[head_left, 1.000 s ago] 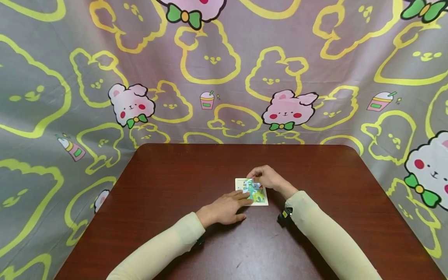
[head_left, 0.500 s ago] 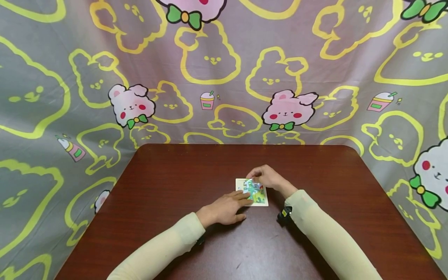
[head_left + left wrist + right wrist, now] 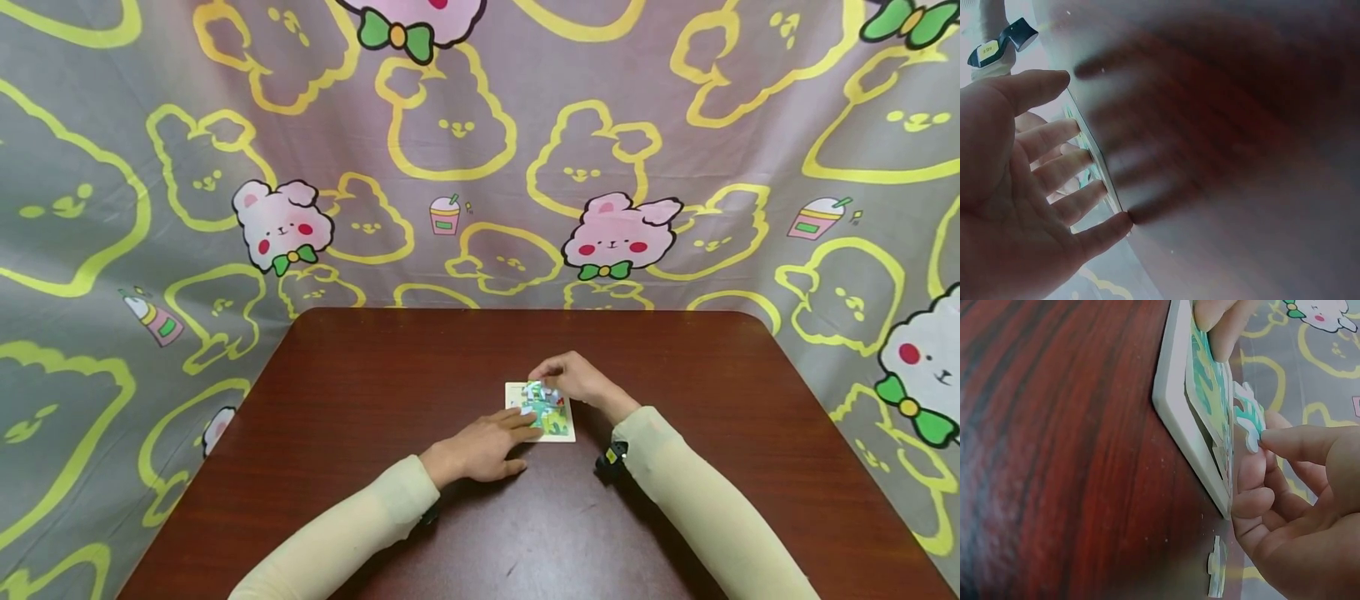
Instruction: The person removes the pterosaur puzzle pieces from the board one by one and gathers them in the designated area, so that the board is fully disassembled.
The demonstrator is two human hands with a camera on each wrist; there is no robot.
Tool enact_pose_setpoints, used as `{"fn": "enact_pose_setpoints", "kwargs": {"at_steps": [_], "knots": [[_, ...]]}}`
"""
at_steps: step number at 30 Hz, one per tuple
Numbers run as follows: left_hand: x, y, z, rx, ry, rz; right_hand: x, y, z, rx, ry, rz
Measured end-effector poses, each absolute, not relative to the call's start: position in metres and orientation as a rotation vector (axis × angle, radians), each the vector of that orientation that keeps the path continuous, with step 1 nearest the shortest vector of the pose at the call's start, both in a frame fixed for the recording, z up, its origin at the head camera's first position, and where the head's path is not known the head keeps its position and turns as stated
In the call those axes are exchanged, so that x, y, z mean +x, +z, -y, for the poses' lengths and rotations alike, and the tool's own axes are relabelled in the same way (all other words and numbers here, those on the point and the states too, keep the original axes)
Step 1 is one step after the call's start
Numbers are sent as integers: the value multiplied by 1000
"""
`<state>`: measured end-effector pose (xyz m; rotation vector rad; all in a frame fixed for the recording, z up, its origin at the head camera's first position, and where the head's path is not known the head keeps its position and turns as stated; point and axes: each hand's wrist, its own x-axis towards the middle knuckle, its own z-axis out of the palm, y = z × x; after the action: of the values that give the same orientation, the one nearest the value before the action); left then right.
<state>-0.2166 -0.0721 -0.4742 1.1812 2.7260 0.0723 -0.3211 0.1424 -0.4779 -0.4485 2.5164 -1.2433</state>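
Observation:
A small pale-framed puzzle board (image 3: 572,437) with a green and yellow picture lies flat on the table. My left hand (image 3: 483,448) rests with spread, nearly straight fingers on its left part; the left wrist view shows those fingers (image 3: 1063,172) along the board's edge. At the far side, my right hand (image 3: 577,382) pinches a green and white puzzle piece (image 3: 1249,415) between thumb and fingers, tilted up above the board (image 3: 1175,403). Some inserted pieces (image 3: 1205,387) sit slightly raised in the frame. The right hand covers the board's upper right part in the head view.
Another loose piece (image 3: 1217,567) lies on the brown table (image 3: 390,375) beyond the board's corner in the right wrist view. A patterned curtain (image 3: 510,192) hangs behind the table and at both sides. A small black camera (image 3: 611,461) is strapped at the right wrist.
The piece in my right fingertips has shifted and turned slightly over the board's far edge. My left hand has stayed in place.

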Motion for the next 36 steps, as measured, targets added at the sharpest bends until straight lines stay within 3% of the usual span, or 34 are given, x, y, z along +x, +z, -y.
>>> {"fn": "enact_pose_setpoints", "kwargs": {"at_steps": [36], "knots": [[-214,-475,72,1169,58,-2736,-323,-465,-229,-312,-1214,-2540]]}}
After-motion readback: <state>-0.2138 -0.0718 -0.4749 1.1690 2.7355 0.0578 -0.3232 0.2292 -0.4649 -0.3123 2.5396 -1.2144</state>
